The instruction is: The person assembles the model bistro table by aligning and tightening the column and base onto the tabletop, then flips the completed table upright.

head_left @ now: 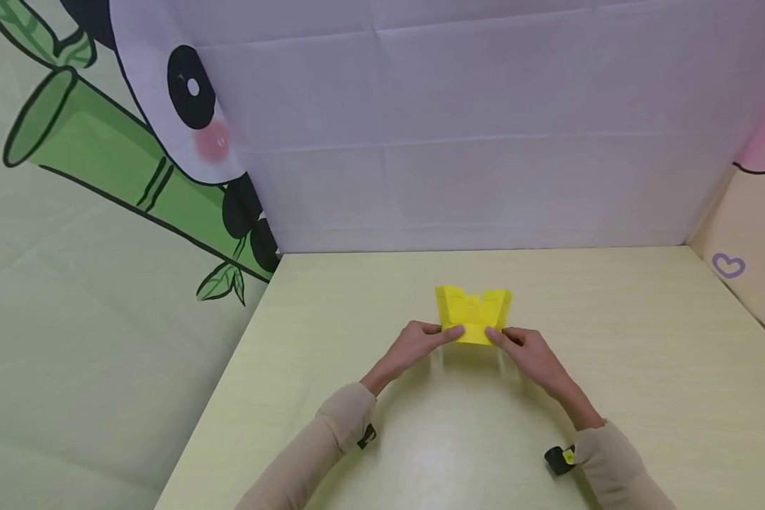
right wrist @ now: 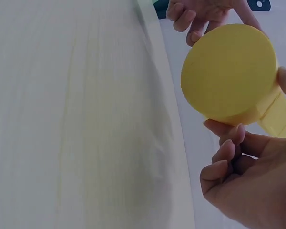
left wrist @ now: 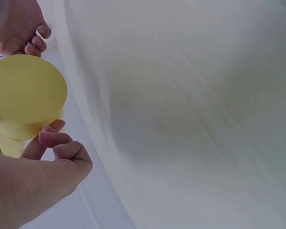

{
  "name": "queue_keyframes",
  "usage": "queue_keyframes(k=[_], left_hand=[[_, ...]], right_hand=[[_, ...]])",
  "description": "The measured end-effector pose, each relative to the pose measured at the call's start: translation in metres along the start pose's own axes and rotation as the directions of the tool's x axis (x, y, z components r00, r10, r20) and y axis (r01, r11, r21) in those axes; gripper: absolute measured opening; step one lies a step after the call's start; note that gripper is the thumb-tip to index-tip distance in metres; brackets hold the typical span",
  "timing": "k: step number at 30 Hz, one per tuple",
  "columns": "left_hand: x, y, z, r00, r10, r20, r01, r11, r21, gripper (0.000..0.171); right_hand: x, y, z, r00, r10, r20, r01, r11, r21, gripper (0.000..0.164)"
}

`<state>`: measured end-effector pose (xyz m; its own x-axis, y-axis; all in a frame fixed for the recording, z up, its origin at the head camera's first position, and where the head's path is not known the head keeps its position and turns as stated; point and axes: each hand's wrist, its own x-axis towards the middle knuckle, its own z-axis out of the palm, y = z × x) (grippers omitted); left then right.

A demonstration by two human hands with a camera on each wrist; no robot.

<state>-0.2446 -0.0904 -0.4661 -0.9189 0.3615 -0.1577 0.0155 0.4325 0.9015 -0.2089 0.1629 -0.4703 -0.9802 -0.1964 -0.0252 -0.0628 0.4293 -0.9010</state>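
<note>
A bright yellow piece [head_left: 474,310] with two upright side prongs and a notch between them is held above the table. Its flat round underside [left wrist: 28,88] faces the left wrist camera, and the same disc [right wrist: 231,71] shows in the right wrist view. My left hand [head_left: 418,345] pinches its left edge, thumb on the near face. Opposite, my right hand [head_left: 537,359] pinches the right edge in the same way. In both wrist views, fingers lie along the side of the round part.
Below the hands is a pale wooden table [head_left: 331,319], its far edge meeting a light purple cloth backdrop [head_left: 459,142]. A green cloth with a bamboo drawing [head_left: 108,149] hangs at left. Small black wrist devices [head_left: 557,460] sit at the sleeves.
</note>
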Motion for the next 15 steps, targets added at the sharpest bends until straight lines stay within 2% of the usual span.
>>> queue_keyframes(k=[6, 10, 15], left_hand=[[-0.005, 0.011, 0.003, 0.999, -0.048, -0.016, 0.049, 0.999, 0.022, 0.075], [-0.007, 0.021, 0.003, 0.996, -0.09, -0.016, 0.091, 0.994, 0.057, 0.074], [-0.008, 0.033, 0.002, 0.99, -0.14, 0.019, 0.137, 0.984, 0.11, 0.079]], right_hand=[[-0.003, -0.007, -0.002, 0.998, 0.067, -0.013, -0.068, 0.997, -0.042, 0.057], [-0.005, -0.016, -0.005, 0.992, 0.124, -0.026, -0.125, 0.991, -0.049, 0.061], [-0.007, -0.025, -0.012, 0.985, 0.172, -0.01, -0.172, 0.984, -0.053, 0.065]])
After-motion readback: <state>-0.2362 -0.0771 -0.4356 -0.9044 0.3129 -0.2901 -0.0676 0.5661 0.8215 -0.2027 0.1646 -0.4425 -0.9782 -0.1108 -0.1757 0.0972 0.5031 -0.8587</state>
